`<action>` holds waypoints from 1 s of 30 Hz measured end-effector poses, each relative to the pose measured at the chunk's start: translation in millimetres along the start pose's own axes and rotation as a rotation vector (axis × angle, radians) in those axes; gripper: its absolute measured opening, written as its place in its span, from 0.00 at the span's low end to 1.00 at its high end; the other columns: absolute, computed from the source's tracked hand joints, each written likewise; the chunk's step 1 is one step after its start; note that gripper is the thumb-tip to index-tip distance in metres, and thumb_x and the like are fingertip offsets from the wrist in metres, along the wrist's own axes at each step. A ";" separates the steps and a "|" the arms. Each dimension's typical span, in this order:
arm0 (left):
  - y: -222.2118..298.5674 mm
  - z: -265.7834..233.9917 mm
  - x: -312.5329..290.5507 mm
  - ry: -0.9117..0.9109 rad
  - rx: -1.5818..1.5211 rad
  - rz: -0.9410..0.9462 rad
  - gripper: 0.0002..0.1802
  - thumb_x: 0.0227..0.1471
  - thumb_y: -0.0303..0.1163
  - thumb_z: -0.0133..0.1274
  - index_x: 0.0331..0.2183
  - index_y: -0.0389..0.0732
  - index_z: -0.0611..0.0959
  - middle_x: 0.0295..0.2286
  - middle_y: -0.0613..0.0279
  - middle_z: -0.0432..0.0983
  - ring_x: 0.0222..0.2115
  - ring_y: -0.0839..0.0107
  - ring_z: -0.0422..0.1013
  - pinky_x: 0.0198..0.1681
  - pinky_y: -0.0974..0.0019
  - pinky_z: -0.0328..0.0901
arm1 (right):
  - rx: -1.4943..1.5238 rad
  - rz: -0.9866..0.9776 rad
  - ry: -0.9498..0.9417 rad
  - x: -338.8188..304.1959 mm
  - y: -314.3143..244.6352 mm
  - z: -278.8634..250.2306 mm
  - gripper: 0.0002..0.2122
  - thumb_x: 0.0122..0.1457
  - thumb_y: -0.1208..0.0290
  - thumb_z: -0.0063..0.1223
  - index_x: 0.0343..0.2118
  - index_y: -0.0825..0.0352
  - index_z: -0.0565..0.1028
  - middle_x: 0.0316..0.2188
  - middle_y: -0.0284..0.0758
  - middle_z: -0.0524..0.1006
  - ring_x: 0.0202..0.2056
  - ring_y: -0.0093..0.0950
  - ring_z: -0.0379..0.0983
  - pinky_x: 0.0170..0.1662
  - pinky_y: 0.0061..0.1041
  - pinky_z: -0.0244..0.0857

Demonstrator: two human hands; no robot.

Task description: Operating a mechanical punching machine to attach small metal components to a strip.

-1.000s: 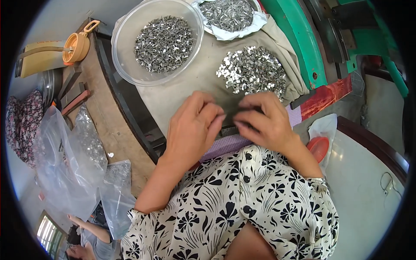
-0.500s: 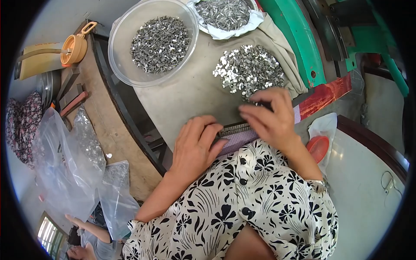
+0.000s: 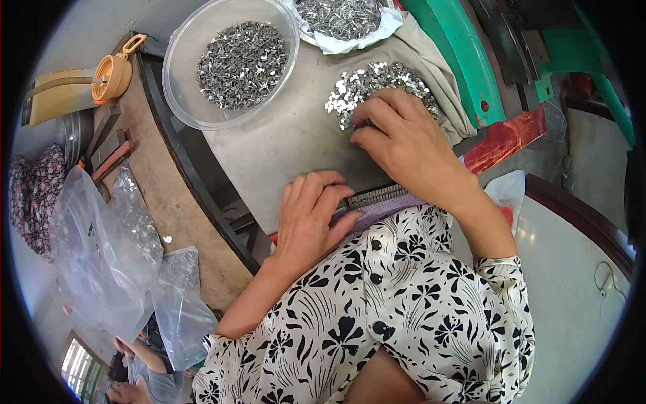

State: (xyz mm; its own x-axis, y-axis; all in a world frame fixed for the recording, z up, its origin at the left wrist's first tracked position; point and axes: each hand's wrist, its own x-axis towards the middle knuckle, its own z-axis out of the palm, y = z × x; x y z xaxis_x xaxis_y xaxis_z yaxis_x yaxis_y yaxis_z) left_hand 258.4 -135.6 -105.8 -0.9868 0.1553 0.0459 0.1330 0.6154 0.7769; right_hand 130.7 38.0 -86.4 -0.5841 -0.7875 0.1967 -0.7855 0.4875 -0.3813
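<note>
At the near edge of the grey table, a narrow metal strip lies with its long axis running left to right, its right end tilted slightly away from the person. The left hand rests flat on the strip's left end, fingers loosely curled over it. The right hand is beyond the strip, fingertips pinched into the loose heap of small metal pieces. A clear bowl of similar pieces sits farther off, left of the heap.

bowl left of loose metal pieces
</note>
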 end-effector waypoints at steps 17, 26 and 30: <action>0.3 -0.1 2.4 -0.001 0.000 0.040 0.15 0.40 0.30 0.66 0.32 0.41 0.79 0.38 0.61 0.72 0.39 0.59 0.68 0.41 0.59 0.60 | 0.181 0.138 0.142 -20.1 -4.4 -12.1 0.09 0.45 0.78 0.65 0.31 0.66 0.79 0.40 0.36 0.73 0.44 0.37 0.69 0.46 0.32 0.65; 0.2 -8.5 15.0 0.060 -0.133 -0.062 0.12 0.45 0.22 0.62 0.35 0.37 0.79 0.38 0.56 0.72 0.36 0.55 0.73 0.37 0.60 0.68 | 0.640 0.529 -0.809 -176.5 -12.1 -65.8 0.09 0.53 0.77 0.54 0.37 0.66 0.78 0.31 0.42 0.78 0.35 0.42 0.76 0.37 0.36 0.68; 2.0 -10.8 31.1 0.091 -0.067 -0.050 0.10 0.49 0.18 0.55 0.37 0.38 0.80 0.38 0.56 0.72 0.33 0.58 0.74 0.33 0.62 0.69 | 0.906 0.624 -0.953 -203.0 -25.7 -76.7 0.13 0.48 0.80 0.53 0.39 0.66 0.78 0.32 0.42 0.79 0.32 0.43 0.76 0.35 0.34 0.69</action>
State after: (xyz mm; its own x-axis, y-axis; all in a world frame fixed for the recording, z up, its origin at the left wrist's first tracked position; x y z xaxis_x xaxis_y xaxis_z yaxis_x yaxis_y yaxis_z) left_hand 227.0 -137.8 -96.0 -0.9967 0.0534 0.0604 0.0800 0.5675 0.8195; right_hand 253.8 214.3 -47.2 -0.1373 -0.6629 -0.7360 0.1468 0.7212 -0.6770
